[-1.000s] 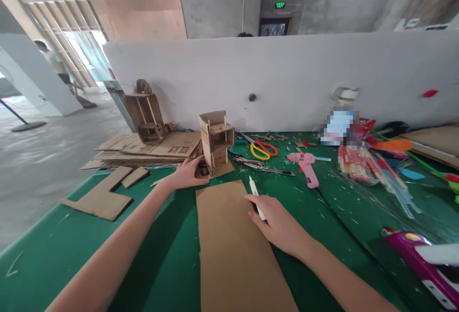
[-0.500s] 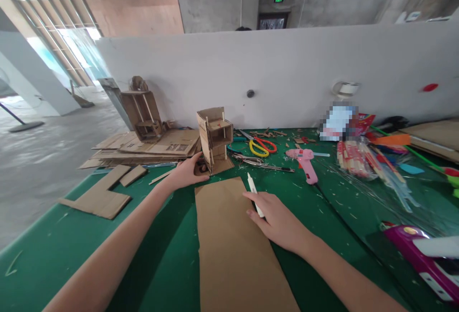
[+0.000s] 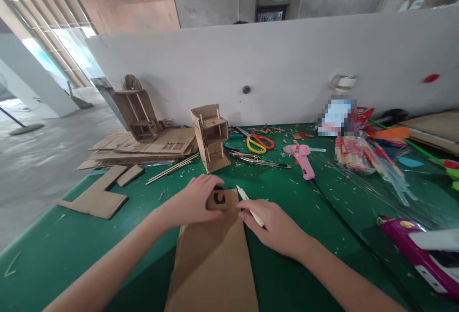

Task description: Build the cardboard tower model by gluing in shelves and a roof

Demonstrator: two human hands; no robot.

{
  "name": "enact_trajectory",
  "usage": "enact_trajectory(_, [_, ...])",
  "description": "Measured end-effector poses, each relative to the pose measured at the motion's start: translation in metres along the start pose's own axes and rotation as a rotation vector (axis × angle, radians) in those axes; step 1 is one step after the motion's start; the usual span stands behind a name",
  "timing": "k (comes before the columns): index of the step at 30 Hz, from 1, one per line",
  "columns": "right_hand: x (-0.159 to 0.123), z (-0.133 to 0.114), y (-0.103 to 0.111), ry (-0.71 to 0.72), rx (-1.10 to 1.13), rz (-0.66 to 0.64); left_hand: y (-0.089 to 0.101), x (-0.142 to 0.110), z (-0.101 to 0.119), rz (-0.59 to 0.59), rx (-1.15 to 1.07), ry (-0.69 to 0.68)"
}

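Note:
My left hand [image 3: 195, 202] is closed on a small cardboard piece [image 3: 217, 199] with black print. It holds the piece over the far end of a long brown cardboard sheet [image 3: 215, 259], which lies lengthwise in front of me. Between the fingers of my right hand [image 3: 276, 223] is a white pen [image 3: 250, 206], its tip pointing away and to the left, beside the sheet's far right corner. Just beyond my left hand stands a small cardboard model [image 3: 210, 137] with shelves and thin wooden sticks.
Cut cardboard [image 3: 96, 195] and wooden sticks [image 3: 172, 169] lie left, near stacked cardboard [image 3: 172, 142] and another model [image 3: 136, 111]. Scissors [image 3: 256, 144], a utility knife [image 3: 274, 164] and a pink glue gun [image 3: 301, 159] lie beyond my right hand. A purple device [image 3: 418, 250] sits right.
My left hand has come from beside the model to the sheet, bringing the small cardboard piece. The sheet has shifted left and turned slightly. My right hand keeps the pen, now a little lower.

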State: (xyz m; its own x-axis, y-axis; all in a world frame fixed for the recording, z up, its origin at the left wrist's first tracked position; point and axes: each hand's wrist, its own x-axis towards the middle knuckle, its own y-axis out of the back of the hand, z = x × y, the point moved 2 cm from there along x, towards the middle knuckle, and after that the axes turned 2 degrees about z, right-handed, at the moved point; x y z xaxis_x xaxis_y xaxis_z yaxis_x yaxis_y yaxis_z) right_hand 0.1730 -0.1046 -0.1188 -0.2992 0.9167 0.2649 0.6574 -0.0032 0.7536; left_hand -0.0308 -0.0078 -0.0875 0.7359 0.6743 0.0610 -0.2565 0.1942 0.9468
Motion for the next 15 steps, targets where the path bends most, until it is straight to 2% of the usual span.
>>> enact_trajectory(2, [-0.001,0.003,-0.001,-0.045,0.088,-0.002,-0.014,-0.003,0.006,-0.006,-0.024,-0.028])
enact_trajectory(4, [-0.002,0.008,-0.002,-0.075,0.188,0.015,-0.021,-0.008,0.005,-0.006,-0.047,-0.014])
enact_trajectory(9, [0.000,0.021,-0.004,-0.154,0.417,0.120,-0.020,-0.021,-0.001,-0.026,-0.094,-0.020])
enact_trajectory(12, [0.001,0.023,-0.004,-0.182,0.463,0.145,-0.023,-0.025,0.005,0.040,-0.047,-0.030])
enact_trajectory(15, [0.003,0.023,-0.002,-0.176,0.458,0.179,-0.029,-0.028,0.021,0.135,0.031,0.058])
